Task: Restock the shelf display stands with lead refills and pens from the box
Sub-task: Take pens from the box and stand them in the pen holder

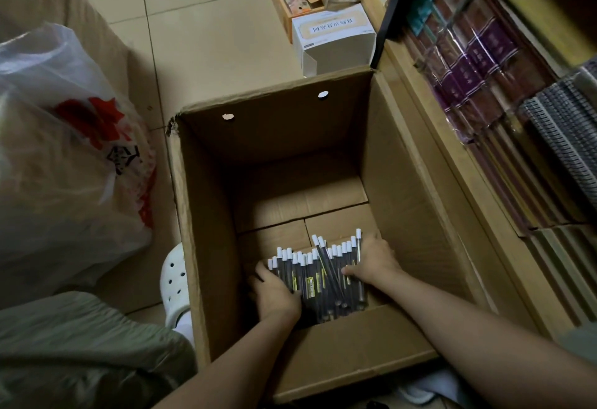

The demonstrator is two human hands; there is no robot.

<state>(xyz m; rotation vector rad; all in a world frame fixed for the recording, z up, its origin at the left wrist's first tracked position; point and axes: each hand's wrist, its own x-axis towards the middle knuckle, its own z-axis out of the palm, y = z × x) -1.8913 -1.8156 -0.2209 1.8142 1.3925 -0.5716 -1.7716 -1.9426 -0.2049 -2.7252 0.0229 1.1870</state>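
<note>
Both hands reach down into the tall open brown cardboard box [206, 247] standing on the tiled floor. On its bottom, toward the near right corner, lies a bundle of dark, slim lead refill tubes with white caps [319, 276]. The left hand [277, 294] presses against the bundle's left side, fingers curled around it; the right hand [374, 260] clasps the right side, fingers wrapped over the tubes. A white plastic bag [64, 156] sits left of the box.

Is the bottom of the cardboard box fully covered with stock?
No, only one bundle of tubes lies at the near end; the rest of the cardboard box floor is bare.
</note>
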